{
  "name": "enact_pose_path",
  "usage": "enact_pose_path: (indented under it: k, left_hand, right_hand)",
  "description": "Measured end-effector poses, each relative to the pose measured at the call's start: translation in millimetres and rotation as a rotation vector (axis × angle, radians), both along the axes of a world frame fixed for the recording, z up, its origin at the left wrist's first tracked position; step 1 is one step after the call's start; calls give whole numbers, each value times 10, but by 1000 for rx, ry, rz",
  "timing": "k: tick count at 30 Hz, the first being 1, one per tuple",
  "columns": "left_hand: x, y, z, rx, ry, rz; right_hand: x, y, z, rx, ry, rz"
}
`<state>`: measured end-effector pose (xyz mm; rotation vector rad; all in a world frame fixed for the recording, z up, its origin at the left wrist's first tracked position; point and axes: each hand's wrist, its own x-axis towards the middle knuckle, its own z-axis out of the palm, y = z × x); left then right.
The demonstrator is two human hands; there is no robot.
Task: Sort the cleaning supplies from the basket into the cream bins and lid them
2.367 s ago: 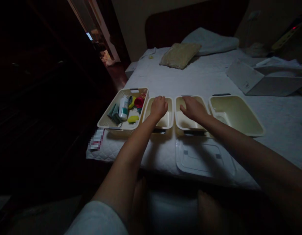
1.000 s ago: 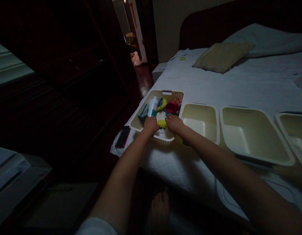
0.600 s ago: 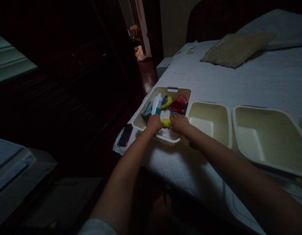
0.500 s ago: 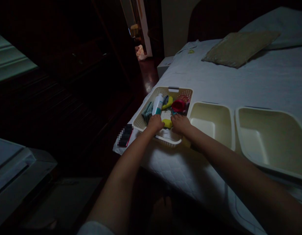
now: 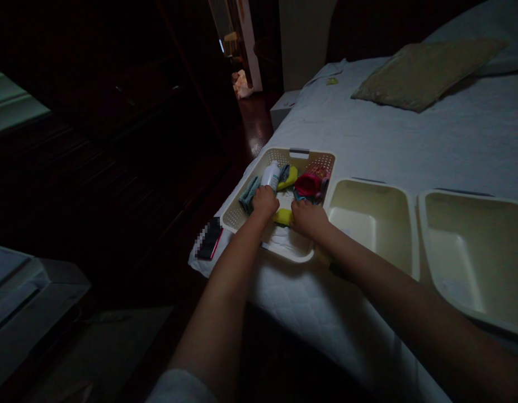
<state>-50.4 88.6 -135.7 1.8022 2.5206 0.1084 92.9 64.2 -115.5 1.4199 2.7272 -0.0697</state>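
Note:
A cream perforated basket (image 5: 230, 210) stands on the bed's corner, and both my hands are inside it. My left hand (image 5: 265, 201) is closed around the lower end of a white bottle (image 5: 271, 173). A folded grey-green cloth (image 5: 249, 195) lies left of the bottle. My right hand (image 5: 308, 217) has its fingers curled beside a red round item (image 5: 308, 183); what they hold is hidden. Between my hands lies a yellow item (image 5: 283, 216). Another yellow item (image 5: 288, 177) rests farther back in the basket.
Two cream bins, the nearer bin (image 5: 370, 196) and a farther bin (image 5: 472, 210), stand to the right on the bed (image 5: 318, 126). A dark flat object with a red edge (image 5: 212, 240) lies left of the basket. A beige pillow (image 5: 427, 73) lies at the back.
My left hand has moved slightly up along the white bottle, covering its green part. My right hand has shifted slightly toward the front of the basket. The view has moved a little.

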Motion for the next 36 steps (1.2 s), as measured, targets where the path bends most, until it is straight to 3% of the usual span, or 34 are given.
enact_pose_path:
  k: [9,16,22,36]
  left_hand:
    - [107,282,-196,46,-25,279]
    - [60,329,-410,21,153,226]
    - [50,304,-430,29,213,190]
    - [33,236,-301,82,-296,352]
  right_hand:
    - [24,-2,38,-31,38,13]
    - [47,6,26,-61,74,21]
    - [61,5,16,-82,114,24]
    - [118,-37,84,-104,145,44]
